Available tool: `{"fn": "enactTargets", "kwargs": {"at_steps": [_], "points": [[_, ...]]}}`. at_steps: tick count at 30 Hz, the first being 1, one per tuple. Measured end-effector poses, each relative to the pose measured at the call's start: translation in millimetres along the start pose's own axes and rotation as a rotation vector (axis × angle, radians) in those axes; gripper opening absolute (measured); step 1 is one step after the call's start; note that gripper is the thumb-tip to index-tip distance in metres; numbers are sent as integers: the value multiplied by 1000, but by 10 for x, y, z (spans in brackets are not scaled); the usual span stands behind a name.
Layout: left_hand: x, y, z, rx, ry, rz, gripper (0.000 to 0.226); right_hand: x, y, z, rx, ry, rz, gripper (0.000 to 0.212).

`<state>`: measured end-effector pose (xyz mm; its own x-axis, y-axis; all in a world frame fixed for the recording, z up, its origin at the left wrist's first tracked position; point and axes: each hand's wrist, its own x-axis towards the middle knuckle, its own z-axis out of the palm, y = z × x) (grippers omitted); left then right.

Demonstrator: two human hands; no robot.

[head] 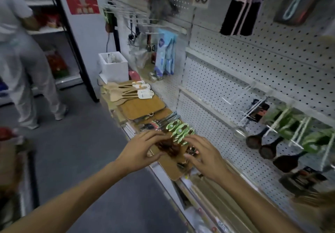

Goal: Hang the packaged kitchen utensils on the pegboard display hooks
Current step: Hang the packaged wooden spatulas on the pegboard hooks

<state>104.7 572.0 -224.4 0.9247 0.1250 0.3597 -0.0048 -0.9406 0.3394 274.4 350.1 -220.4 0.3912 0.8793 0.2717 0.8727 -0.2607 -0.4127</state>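
Reaching over the shelf (164, 168), both hands meet at a pile of green-carded dark spoons (178, 133). Left hand (140, 150) curls its fingers round the spoon bowls; right hand (204, 153) rests spread fingers on the cards. Pegboard (253, 65) stands just behind.

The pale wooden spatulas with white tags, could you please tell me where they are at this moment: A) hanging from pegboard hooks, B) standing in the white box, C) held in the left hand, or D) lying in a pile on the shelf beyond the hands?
D: the wooden spatulas lie flat in a pile on the shelf, farther along than the left hand and right hand, beside the white box.
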Motion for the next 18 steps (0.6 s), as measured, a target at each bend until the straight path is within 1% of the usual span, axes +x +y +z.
{"fn": "enactTargets", "kwargs": {"at_steps": [4, 8, 13, 18], "points": [[-156, -489, -275, -3, -16, -65, 49, 492, -347, 214, 6, -8, -48, 53], [-184, -878, -427, -24, 22, -114, 48, 957, -525, 401, -7, -99, -81, 55], [-104, -1387, -441, -52, 40, -200, 49, 1560, -536, 676, -1, -180, -156, 55], [132, -1999, -459, -15, 26, -281, 50, 2311, -347, 1002, 46, -228, -165, 55]]}}
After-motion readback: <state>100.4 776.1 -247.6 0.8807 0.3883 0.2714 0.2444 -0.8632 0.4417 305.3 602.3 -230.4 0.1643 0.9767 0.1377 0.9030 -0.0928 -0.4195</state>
